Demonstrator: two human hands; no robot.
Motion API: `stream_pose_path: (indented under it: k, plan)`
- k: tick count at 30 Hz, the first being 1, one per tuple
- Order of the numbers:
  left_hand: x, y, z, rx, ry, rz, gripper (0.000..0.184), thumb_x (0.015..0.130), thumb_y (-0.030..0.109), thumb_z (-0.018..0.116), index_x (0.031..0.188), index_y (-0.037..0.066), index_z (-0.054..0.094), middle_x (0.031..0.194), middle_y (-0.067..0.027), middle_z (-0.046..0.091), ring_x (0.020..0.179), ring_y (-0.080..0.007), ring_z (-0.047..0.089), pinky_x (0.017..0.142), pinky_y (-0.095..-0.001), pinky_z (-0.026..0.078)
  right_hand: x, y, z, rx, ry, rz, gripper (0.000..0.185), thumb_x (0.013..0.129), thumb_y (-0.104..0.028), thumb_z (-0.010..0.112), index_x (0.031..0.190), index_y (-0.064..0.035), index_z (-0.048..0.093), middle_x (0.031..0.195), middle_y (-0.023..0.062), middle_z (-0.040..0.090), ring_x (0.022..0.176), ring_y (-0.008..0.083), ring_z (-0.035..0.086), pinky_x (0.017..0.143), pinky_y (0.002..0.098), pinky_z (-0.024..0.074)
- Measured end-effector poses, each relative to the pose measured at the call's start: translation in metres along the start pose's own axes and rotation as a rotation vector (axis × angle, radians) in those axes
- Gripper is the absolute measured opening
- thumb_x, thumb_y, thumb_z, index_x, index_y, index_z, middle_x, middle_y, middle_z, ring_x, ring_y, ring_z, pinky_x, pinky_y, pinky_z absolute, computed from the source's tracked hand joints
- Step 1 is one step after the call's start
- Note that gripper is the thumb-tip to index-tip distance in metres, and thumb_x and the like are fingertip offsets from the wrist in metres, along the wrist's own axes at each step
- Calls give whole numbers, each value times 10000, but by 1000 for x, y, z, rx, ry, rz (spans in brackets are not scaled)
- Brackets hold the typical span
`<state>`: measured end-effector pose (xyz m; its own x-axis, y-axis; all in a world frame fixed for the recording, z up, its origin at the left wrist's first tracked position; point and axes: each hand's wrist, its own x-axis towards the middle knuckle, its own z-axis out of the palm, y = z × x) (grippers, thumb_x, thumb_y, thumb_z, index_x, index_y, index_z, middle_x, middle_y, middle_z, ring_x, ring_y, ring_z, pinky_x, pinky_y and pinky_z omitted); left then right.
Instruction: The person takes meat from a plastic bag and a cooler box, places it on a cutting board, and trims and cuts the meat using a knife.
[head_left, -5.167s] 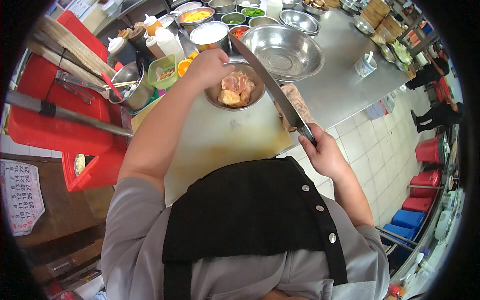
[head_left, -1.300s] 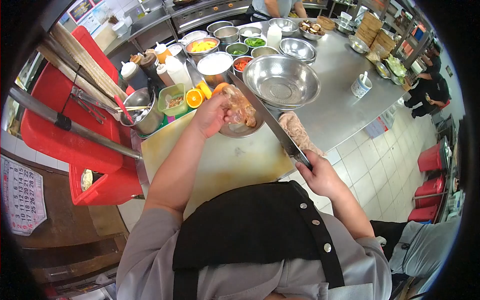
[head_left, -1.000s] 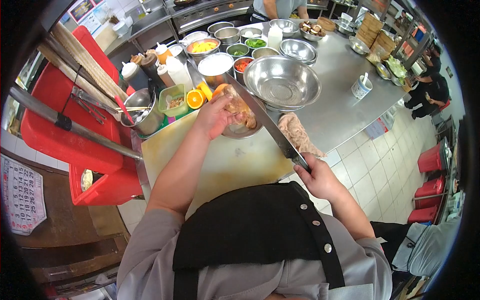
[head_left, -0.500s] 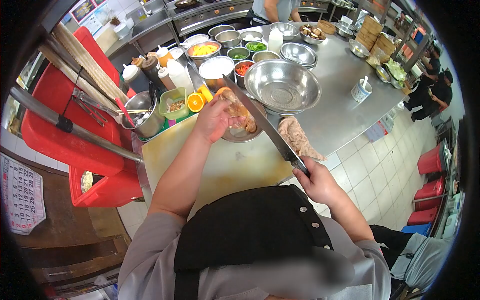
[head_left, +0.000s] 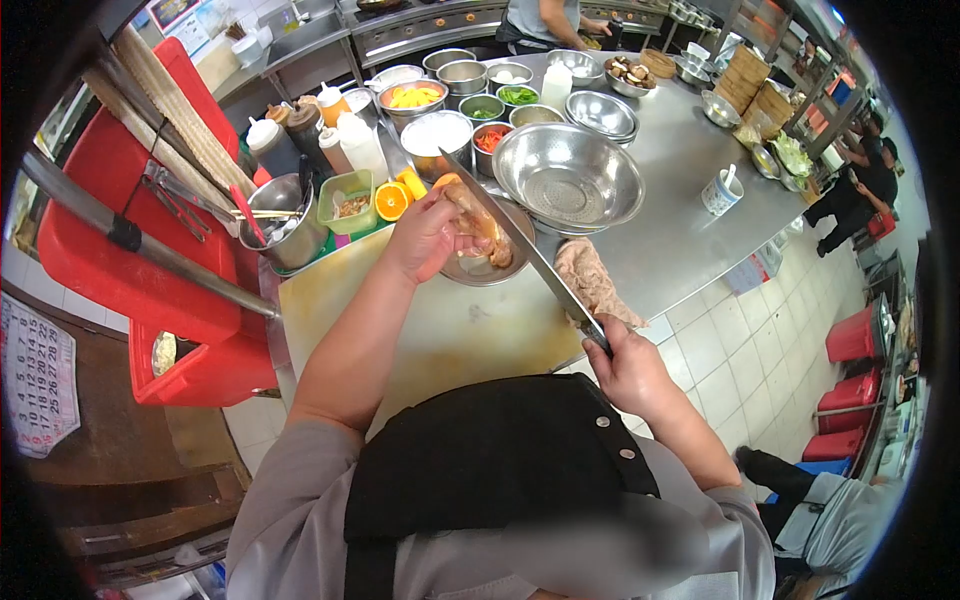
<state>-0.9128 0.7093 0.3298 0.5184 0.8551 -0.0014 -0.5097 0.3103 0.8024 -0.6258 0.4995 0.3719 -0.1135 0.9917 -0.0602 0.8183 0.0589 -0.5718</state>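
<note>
My left hand (head_left: 428, 238) is closed around a glossy brown piece of meat (head_left: 478, 218), held above a shallow metal bowl (head_left: 512, 270). In my right hand (head_left: 632, 366) is the handle of a long kitchen knife (head_left: 535, 262). Its blade slants up and left, passing close along the right side of the meat; whether the edge touches it I cannot tell. Under the bowl's near side lies a stained cutting board (head_left: 430, 330). A crumpled beige cloth (head_left: 590, 275) rests on the counter just beyond the knife handle.
A large steel bowl (head_left: 568, 180) stands behind the cloth. Orange halves (head_left: 391, 201), a green tub (head_left: 347, 203), squeeze bottles (head_left: 360, 145) and a pot of utensils (head_left: 285, 215) line the left. Several ingredient bowls sit farther back. A person (head_left: 545, 22) works across the counter.
My hands, the meat and the knife keep nearly the same pose, while the view shifts slightly. Across the counter, the person's arms have moved, one hand now at a dark container.
</note>
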Motion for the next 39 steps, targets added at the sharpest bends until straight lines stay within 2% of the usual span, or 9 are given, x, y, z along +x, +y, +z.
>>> stream_pose_path:
  k: [13, 16, 19, 22, 25, 28, 31, 37, 39]
  plan:
    - [-9, -15, 27, 111, -52, -30, 319, 997, 72, 499, 1309, 54, 564, 1215, -93, 677, 1066, -230, 695, 864, -450, 600, 16, -8, 2, 41, -8, -33, 336, 1002, -228, 579, 1220, 20, 514, 886, 292, 682, 846, 490, 666, 745, 543, 528]
    - [-11, -19, 33, 59, -28, -15, 339, 1009, 88, 494, 1342, 54, 553, 1286, -130, 658, 1178, -270, 660, 948, -463, 563, 21, -8, 3, 113, 14, -59, 322, 1003, -227, 578, 1196, 25, 525, 887, 299, 677, 866, 496, 659, 748, 539, 520]
    - [-5, -28, 28, -80, 87, -2, 329, 1013, 95, 512, 1337, 60, 552, 1278, -108, 664, 1189, -264, 652, 970, -480, 544, 25, -9, 2, 166, 13, -68, 315, 1003, -228, 579, 1181, 28, 536, 893, 303, 675, 888, 497, 654, 757, 531, 517]
    - [-2, -27, 21, -175, 72, 22, 325, 1024, 107, 516, 1347, 76, 539, 1297, -87, 650, 1175, -258, 654, 954, -482, 547, 26, -9, 0, 163, 3, -71, 321, 1003, -230, 582, 1184, 31, 542, 901, 304, 675, 903, 494, 655, 769, 523, 519]
    - [-7, -22, 27, -115, 11, 18, 333, 1030, 106, 505, 1362, 99, 525, 1311, -87, 631, 1168, -259, 652, 948, -487, 549, 25, -6, 3, 183, -16, -69, 327, 1003, -232, 585, 1187, 35, 546, 903, 304, 674, 907, 490, 658, 779, 515, 521]
    - [-13, -14, 41, -16, 107, -138, 338, 1011, 75, 511, 1346, 115, 530, 1318, -93, 618, 1169, -259, 643, 934, -480, 556, 27, -6, 4, 223, 25, -83, 320, 1001, -231, 589, 1175, 35, 551, 885, 303, 669, 904, 488, 658, 779, 513, 518]
    - [-12, -14, 42, -8, 121, -98, 383, 990, 36, 525, 1359, 135, 506, 1284, -59, 615, 1109, -227, 652, 901, -438, 562, 28, -3, 2, 226, 18, -79, 312, 1000, -230, 594, 1159, 35, 553, 866, 304, 662, 897, 491, 654, 771, 516, 513]
    - [-6, -16, 29, -86, 269, 5, 279, 981, 31, 526, 1253, 62, 577, 1199, -88, 655, 1070, -228, 665, 868, -423, 579, 27, -5, 1, 160, -27, -49, 314, 1000, -231, 594, 1155, 36, 532, 849, 304, 659, 871, 501, 649, 750, 524, 510]
    - [-5, -10, 25, -84, 211, 71, 275, 977, 28, 518, 1244, 50, 582, 1186, -91, 659, 1063, -222, 666, 859, -417, 577, 24, 0, 3, 86, -23, -68, 317, 1001, -231, 591, 1164, 31, 517, 845, 304, 659, 860, 503, 649, 745, 533, 510]
